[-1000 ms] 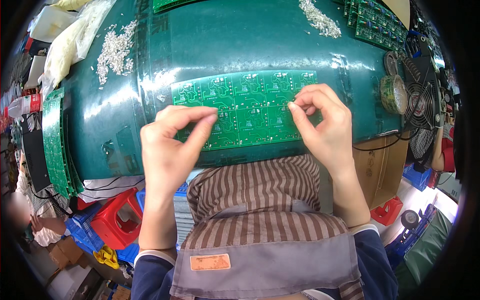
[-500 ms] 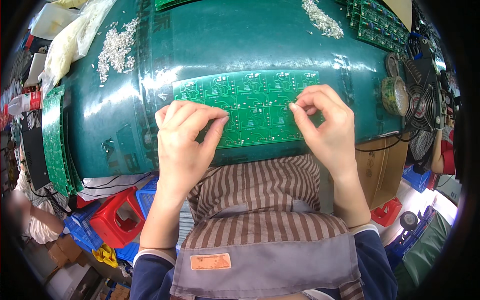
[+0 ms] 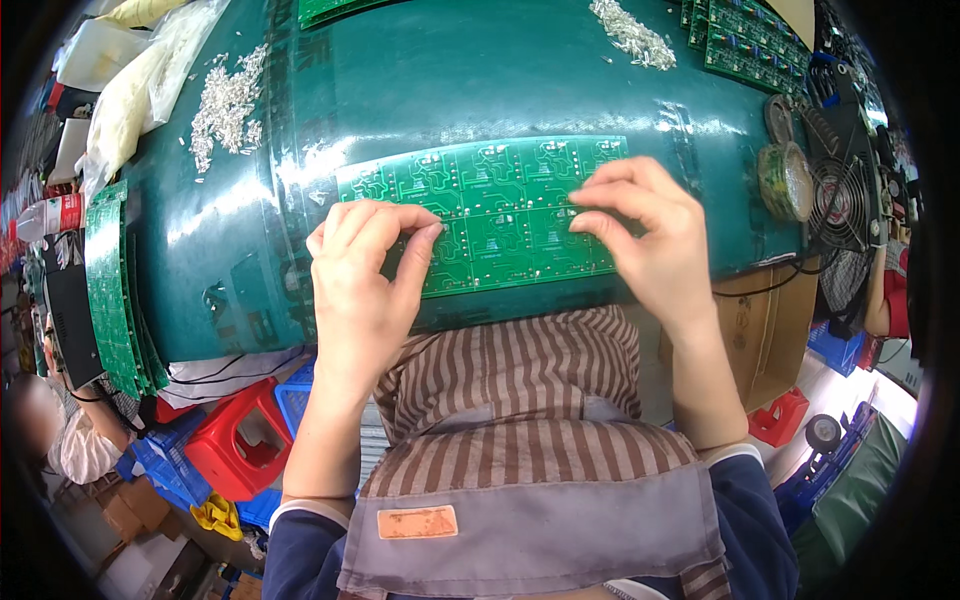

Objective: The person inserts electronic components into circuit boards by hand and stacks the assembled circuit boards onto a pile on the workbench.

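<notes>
One green circuit board [image 3: 500,240] is centre stage, lying flat on the dark green worktop [image 3: 480,80], close to the person's edge and longer from side to side than front to back. Over its left part comes the left hand [image 3: 362,265], grip narrow, thumb and forefinger tips almost together; whether a tiny part sits between them, I cannot tell. And at the other end, the right hand [image 3: 655,235], its grip wider, a clear gap showing between thumb and forefinger above the board's right side! Whether either set of fingertips touches the board is too fine to call.

Farther back, two heaps of small clear pieces: the left heap [image 3: 228,105] and the right heap [image 3: 632,35], well apart. More boards crowd the edges: a standing row [image 3: 108,290] at the far left, a group [image 3: 755,50] at the back right, a green strip [image 3: 335,10] at the back. Over on the right, a roll of tape [image 3: 785,182] sits just beside a fan [image 3: 838,200]. On the left, a plastic bag [image 3: 122,120] lies near a bottle with a red label [image 3: 62,214].

Closest to us, a striped apron [image 3: 530,530] covers the lap; below the worktop, a red stool [image 3: 213,450] on the left and a cardboard box [image 3: 778,320] on the right.
</notes>
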`<move>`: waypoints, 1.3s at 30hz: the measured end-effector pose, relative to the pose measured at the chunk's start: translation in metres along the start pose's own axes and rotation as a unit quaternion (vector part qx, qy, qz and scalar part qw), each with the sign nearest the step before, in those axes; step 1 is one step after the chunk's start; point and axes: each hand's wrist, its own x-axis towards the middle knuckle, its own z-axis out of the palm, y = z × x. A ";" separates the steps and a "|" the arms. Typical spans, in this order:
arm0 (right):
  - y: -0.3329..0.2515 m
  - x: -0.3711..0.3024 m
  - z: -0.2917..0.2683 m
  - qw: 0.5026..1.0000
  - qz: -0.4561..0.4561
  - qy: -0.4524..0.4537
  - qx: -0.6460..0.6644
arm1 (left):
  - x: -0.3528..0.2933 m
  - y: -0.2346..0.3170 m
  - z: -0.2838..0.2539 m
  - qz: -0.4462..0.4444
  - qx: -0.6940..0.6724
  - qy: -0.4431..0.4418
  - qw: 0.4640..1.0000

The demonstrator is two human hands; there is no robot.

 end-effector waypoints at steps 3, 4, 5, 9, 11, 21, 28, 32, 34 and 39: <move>0.011 0.014 -0.025 0.999 -0.014 -0.003 -0.034 | 0.000 0.000 -0.002 -0.012 -0.001 -0.005 1.000; 0.022 0.019 -0.033 0.997 -0.004 0.018 -0.075 | 0.001 0.001 -0.003 -0.012 0.006 -0.010 1.000; 0.029 0.024 -0.039 0.989 0.051 0.059 -0.122 | 0.001 0.002 -0.004 -0.011 0.005 -0.011 1.000; 0.080 0.040 -0.053 0.932 0.057 0.197 -0.298 | 0.004 0.005 -0.004 -0.025 0.013 -0.023 0.999; 0.087 0.042 -0.056 0.954 0.115 0.135 -0.242 | 0.006 0.007 -0.006 -0.025 0.026 -0.026 0.999; 0.087 0.045 -0.050 0.948 0.124 0.133 -0.261 | 0.010 0.009 -0.008 -0.065 0.015 -0.056 0.996; 0.094 0.048 -0.056 0.955 0.203 0.144 -0.161 | 0.010 0.014 -0.009 -0.050 0.010 -0.037 0.998; 0.098 0.048 -0.063 0.968 0.186 0.115 -0.126 | 0.010 0.014 -0.009 -0.052 0.011 -0.038 0.998; 0.094 0.048 -0.065 0.971 0.178 0.096 -0.129 | 0.010 0.014 -0.009 -0.057 0.004 -0.037 0.998; 0.086 0.044 -0.062 0.966 0.129 0.085 -0.206 | 0.009 0.012 -0.007 -0.051 0.017 -0.037 0.998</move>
